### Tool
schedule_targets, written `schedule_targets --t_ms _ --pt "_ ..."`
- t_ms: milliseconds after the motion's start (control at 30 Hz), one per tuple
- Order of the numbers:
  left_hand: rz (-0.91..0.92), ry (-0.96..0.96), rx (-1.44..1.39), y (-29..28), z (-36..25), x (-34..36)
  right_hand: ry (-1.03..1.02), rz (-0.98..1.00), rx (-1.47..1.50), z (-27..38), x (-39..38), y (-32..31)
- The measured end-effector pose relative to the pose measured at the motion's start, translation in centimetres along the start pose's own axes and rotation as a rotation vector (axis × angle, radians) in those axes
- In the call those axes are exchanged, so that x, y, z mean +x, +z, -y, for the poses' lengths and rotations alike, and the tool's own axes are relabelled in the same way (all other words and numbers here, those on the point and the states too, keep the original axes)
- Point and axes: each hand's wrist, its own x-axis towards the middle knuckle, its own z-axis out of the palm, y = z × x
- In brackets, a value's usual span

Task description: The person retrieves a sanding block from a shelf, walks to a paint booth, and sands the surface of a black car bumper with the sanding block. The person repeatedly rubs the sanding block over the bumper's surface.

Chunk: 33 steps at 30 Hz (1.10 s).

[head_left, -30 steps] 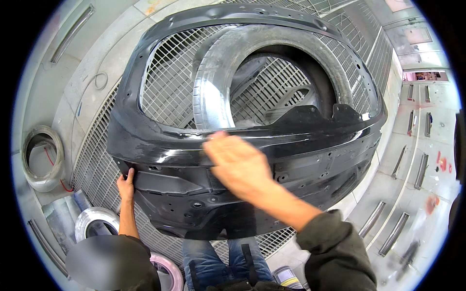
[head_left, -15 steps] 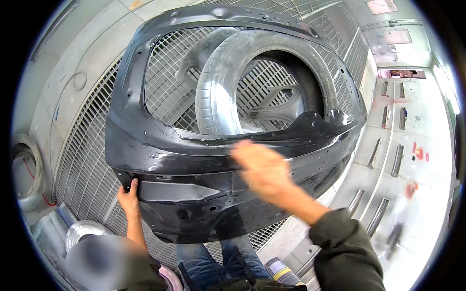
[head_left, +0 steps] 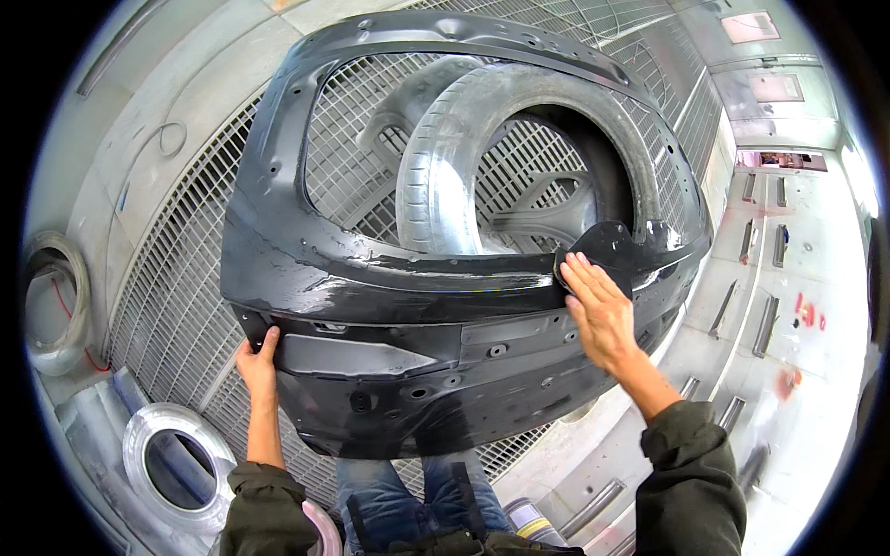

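A black car tailgate [head_left: 278, 289] lies in front of me, its surface wet and shiny below the window opening. My left hand [head_left: 260, 361] grips its near left corner, with the thumb on top. Along the ridge under the opening, my right hand [head_left: 601, 310] lies with fingers stretched out and together. The edge of a dark, thin pad [head_left: 560, 269] shows beside its fingertips; most of it is hidden under the fingers. A tyre [head_left: 426, 181] is visible through the window opening, beneath the tailgate.
Metal floor grating [head_left: 176, 246] extends under the tailgate. At the left are a silvery ring [head_left: 139, 463] and a coiled hose [head_left: 79, 324]. A can [head_left: 530, 519] stands near my legs. Long metal strips [head_left: 767, 326] line the pale surface at the right.
My right hand has slid rightward along the ridge, from near the middle to beside the raised black fin. The left hand keeps its grip on the corner. The view has shifted slightly.
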Motion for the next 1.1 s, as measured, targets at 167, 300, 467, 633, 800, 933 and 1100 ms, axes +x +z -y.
schedule_targets --t_ms 167,300,467,633,800,933,1100 --pt "0.009 0.018 -0.03 0.1 -0.1 -0.1 -0.095 0.018 0.177 10.9 6.1 4.4" --pt "0.004 0.0 -0.009 -0.1 -0.3 -0.1 -0.227 -0.041 0.33 15.4 9.4 6.0" --pt "-0.005 -0.012 -0.008 -0.1 0.0 0.2 -0.096 0.139 0.353 3.7 3.9 -0.6" --pt "-0.023 0.007 -0.013 0.1 0.2 0.3 -0.072 0.142 0.423 3.7 4.2 -0.9" --pt "0.021 0.006 -0.08 0.0 0.0 0.3 -0.298 -0.094 0.457 15.6 10.2 7.7" --pt "0.022 -0.005 -0.01 -0.3 -0.2 0.4 -0.311 -0.002 0.356 10.0 6.3 5.3" --pt "0.019 0.001 0.015 -0.2 0.0 0.4 -0.094 0.006 0.061 0.1 -1.6 0.6"
